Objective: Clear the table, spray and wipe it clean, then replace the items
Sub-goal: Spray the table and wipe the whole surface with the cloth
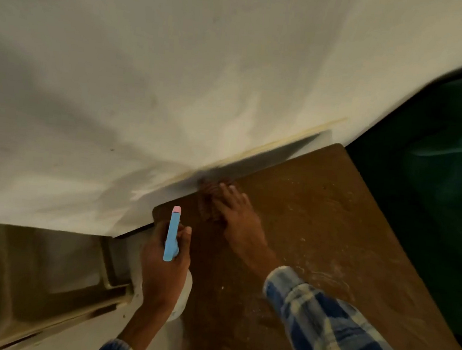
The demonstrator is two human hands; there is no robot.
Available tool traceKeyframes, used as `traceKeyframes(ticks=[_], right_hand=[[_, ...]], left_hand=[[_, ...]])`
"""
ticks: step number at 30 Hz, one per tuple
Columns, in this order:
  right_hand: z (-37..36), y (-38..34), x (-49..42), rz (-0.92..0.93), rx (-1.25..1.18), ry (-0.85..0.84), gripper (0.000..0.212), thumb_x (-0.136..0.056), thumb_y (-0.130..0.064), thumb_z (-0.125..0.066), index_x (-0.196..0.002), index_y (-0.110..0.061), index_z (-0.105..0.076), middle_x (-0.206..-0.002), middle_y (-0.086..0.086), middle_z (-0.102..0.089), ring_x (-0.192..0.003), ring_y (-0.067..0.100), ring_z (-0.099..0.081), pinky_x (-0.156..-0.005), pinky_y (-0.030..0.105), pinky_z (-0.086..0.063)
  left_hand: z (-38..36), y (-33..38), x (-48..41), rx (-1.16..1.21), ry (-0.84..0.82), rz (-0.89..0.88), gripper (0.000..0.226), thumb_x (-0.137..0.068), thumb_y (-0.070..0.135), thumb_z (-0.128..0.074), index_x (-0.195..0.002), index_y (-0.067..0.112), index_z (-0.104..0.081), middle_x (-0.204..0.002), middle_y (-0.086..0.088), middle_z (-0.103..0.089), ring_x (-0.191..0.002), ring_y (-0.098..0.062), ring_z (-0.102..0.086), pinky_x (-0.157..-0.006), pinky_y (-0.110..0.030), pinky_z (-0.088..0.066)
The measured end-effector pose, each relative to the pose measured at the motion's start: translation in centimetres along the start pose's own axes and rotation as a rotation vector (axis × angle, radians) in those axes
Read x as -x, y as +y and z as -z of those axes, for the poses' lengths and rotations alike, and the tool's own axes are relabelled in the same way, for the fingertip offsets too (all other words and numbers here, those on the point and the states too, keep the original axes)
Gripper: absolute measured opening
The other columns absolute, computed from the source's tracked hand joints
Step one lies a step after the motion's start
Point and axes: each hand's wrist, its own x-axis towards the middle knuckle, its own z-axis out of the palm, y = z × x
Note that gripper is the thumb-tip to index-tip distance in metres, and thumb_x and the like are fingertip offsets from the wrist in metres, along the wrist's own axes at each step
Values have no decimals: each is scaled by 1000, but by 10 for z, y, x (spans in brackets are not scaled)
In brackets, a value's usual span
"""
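A brown wooden table (318,226) stands against a white wall, its top dusty and streaked. My left hand (164,264) grips a spray bottle (173,234) with a light blue head and pink nozzle; the white bottle body shows below my fingers. The nozzle points toward the table's far left corner. My right hand (237,212) lies flat near that corner, fingers straight, pressing on a brownish cloth (207,198) that is blurred and mostly hidden under the hand.
The white wall (178,69) runs along the table's far edge. A beige plastic piece of furniture (52,267) sits low at the left. A dark green surface (438,168) lies beyond the table's right edge.
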Motion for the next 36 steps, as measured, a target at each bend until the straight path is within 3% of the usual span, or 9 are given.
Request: traceKeyframes(ticks=[4,9,14,18,22,25,29,34,36], right_hand=[[33,63,22,-435,-14,169,79,-88,-2,-59,-158,-27,-31,-170,-1,-10,-157,23,-3,-128,47,-7],[29,73,61,100,20,-62,93,-77,-2,-73,-157,-26,-32,-171,0,-7,-158,24,-3,-127,49,-13],[59,131,45,-623,-74,137,82,-92,-2,-54,-160,-34,-20,-171,-4,2,-156,21,8,-126,56,-6],[73,140,28,-294,-50,-15,77,-95,-4,-50,-160,-32,-20,-171,-4,1,-156,18,12,-128,50,-1],[84,163,-6,-589,-95,223,70,-95,-5,-50,-159,-26,-29,-170,1,-9,-157,23,2,-128,49,-4],[87,185,-26,-383,-46,125,69,-95,-5,-51,-158,-25,-30,-170,2,-12,-157,24,-2,-128,47,-1],[108,237,-25,-695,-116,257,69,-92,-4,-51,-155,-26,-37,-167,2,-20,-154,30,-18,-125,53,-21],[107,212,39,-536,-63,134,75,-92,2,-49,-157,-31,-32,-170,-5,-9,-157,25,-4,-126,49,-11],[106,221,67,-646,-138,159,77,-90,4,-48,-155,-35,-34,-170,-6,-9,-156,25,-6,-126,53,-14]], left_hand=[[-29,21,-9,58,-69,-27,23,-88,9,-72,-90,24,-54,-65,11,-53,-69,-10,-61,-55,-11,-49],[-73,42,-15,97,-183,-36,14,-90,20,-69,-87,26,-56,-62,6,-55,-55,-21,-56,-48,-33,-51],[-106,64,-22,165,-254,-40,21,-91,21,-70,-91,37,-57,-73,8,-62,-66,-17,-64,-59,-31,-59],[-127,81,-34,173,-294,-39,17,-92,25,-68,-86,36,-55,-69,4,-60,-62,-20,-61,-56,-36,-58],[-142,93,-47,182,-315,-92,9,-92,28,-65,-88,28,-58,-66,3,-58,-57,-20,-58,-53,-39,-56],[-150,96,-56,190,-315,-134,15,-92,26,-66,-87,36,-55,-68,6,-58,-61,-20,-59,-55,-30,-55],[-157,101,-56,222,-333,-144,18,-91,28,-66,-87,41,-54,-72,8,-61,-68,-20,-63,-58,-26,-57],[-158,104,-46,204,-344,-109,20,-90,25,-68,-87,39,-54,-72,7,-61,-65,-17,-63,-58,-29,-59],[-154,106,-39,204,-346,-104,20,-90,25,-68,-87,38,-54,-71,9,-61,-66,-16,-63,-56,-26,-57]])
